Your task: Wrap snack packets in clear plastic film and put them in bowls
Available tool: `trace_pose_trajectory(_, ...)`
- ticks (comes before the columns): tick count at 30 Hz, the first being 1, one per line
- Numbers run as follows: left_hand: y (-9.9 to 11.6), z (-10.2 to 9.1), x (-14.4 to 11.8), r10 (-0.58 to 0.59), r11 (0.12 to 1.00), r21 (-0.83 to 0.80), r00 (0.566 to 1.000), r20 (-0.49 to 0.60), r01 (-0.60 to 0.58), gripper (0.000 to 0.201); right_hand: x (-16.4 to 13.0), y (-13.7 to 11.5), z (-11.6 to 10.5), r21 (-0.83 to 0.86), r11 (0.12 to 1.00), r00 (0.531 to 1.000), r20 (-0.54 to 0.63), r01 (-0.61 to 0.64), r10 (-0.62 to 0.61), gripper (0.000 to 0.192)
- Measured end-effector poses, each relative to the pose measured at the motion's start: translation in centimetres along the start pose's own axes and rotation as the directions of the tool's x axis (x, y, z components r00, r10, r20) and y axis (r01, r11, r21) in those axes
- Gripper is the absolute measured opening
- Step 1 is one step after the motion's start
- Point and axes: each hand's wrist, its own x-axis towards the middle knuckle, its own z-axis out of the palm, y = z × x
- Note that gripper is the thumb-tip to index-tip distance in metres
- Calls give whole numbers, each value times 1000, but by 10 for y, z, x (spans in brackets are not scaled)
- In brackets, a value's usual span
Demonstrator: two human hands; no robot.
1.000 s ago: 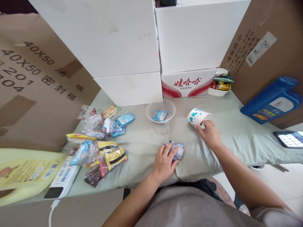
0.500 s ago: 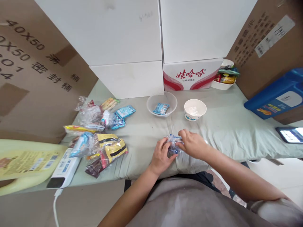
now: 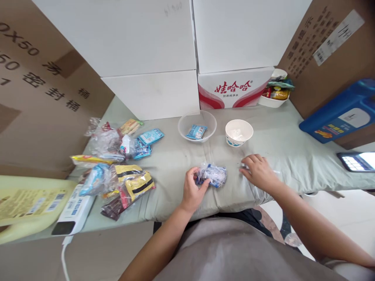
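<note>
My left hand (image 3: 193, 188) grips the left side of a crinkled clear plastic packet with blue print (image 3: 215, 175), fingers behind it and thumb in front. The packet rests low on the green cloth near the front edge. To the right, apart from the packet, my right hand (image 3: 259, 171) is low over the cloth with its fingers curled. Something small and whitish shows at its fingertips, too covered to name. Beyond the hands stand a clear plastic bowl (image 3: 182, 132) with a light-blue packet (image 3: 197, 132) in it and a white paper bowl (image 3: 239, 141) holding clear plastic bits.
Snack packets (image 3: 133, 177) lie heaped at left, beside a white power strip (image 3: 76, 207) and a pale yellow jug (image 3: 32, 203). White boxes (image 3: 152, 93) line the back. At right are a filled white bowl (image 3: 274, 102), a blue bottle (image 3: 336, 117) and a phone (image 3: 357, 160).
My right hand has left the packet and moved right, down to the cloth. My left hand still holds the packet, which now shows more fully. The view has shifted slightly.
</note>
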Motion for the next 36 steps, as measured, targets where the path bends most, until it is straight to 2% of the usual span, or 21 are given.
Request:
trace_pose_trajectory(3, 0, 1, 0, 32, 999, -13, 999, 34, -32, 41, -2, -29, 14, 296, 926, 963, -197, 235, -181, 61)
trace_pose_trajectory(5, 1, -1, 1, 34, 999, -7, 998, 46, -33, 35, 2, -51, 22, 370, 870, 941, -215, 327, -262, 73)
trace_pose_trajectory(7, -2, -6, 3, -28, 999, -24, 999, 33, 29, 32, 6, -62, 27, 384, 854, 934, -207, 351, -291, 53)
trace_pose_trajectory(9, -8, -15, 5, -132, 990, -52, 991, -16, 131, 33, 9, -57, 30, 410, 852, 941, -231, 325, -248, 25)
trace_pose_trajectory(11, -15, -28, 7, -222, 975, -38, 973, -63, 220, 35, 7, -39, 30, 442, 859, 949, -281, 258, -140, 16)
trace_pose_trajectory(13, -21, -42, 5, -246, 966, 56, 964, -101, 252, 34, -1, -16, 28, 451, 876, 949, -314, 170, -23, 14)
trace_pose_trajectory(15, -20, -54, 1, -159, 956, 221, 973, -166, 193, 35, -12, 2, 25, 431, 896, 934, -352, 104, 61, 16)
trace_pose_trajectory(17, -13, -61, -3, 45, 921, 386, 974, -222, 45, 35, -25, 8, 19, 407, 911, 898, -422, 63, 127, 18)
trace_pose_trajectory(18, -8, -62, -3, 155, 897, 440, 965, -211, -48, 33, -30, 5, 15, 399, 914, 870, -471, 65, 144, 19)
trace_pose_trajectory(20, 3, -60, 0, 302, 857, 464, 948, -97, -225, 28, -36, -10, 9, 395, 908, 829, -548, 141, 109, 19)
trace_pose_trajectory(21, 9, -57, 3, 329, 844, 454, 944, -16, -286, 28, -36, -21, 7, 395, 895, 830, -555, 208, 52, 20)
trace_pose_trajectory(23, 16, -50, 14, 314, 822, 458, 940, 131, -338, 31, -29, -42, 7, 385, 862, 860, -499, 329, -105, 24)
trace_pose_trajectory(26, 23, -43, 27, 279, 776, 510, 927, 252, -372, 22, -11, -60, 15, 291, 886, 904, -343, 361, -256, 28)
trace_pose_trajectory(29, 29, -44, 19, 317, 750, 477, 882, 349, -458, 17, -1, -59, 21, 209, 930, 925, -302, 301, -231, 14)
trace_pose_trajectory(31, 35, -48, 4, 326, 747, 419, 834, 445, -516, 20, -4, -56, 17, 243, 931, 923, -340, 271, -180, 14)
trace_pose_trajectory(33, 40, -50, -11, 320, 771, 334, 784, 532, -542, 21, -10, -59, 10, 321, 900, 909, -384, 294, -160, 16)
trace_pose_trajectory(34, 42, -50, -15, 325, 787, 300, 775, 542, -540, 20, -13, -62, 6, 365, 871, 904, -388, 328, -178, 17)
trace_pose_trajectory(35, 42, -50, -17, 330, 801, 285, 786, 523, -526, 20, -15, -67, 4, 402, 841, 905, -369, 362, -213, 18)
trace_pose_trajectory(36, 41, -49, -16, 330, 814, 294, 815, 476, -502, 19, -15, -71, 4, 427, 819, 910, -329, 383, -254, 19)
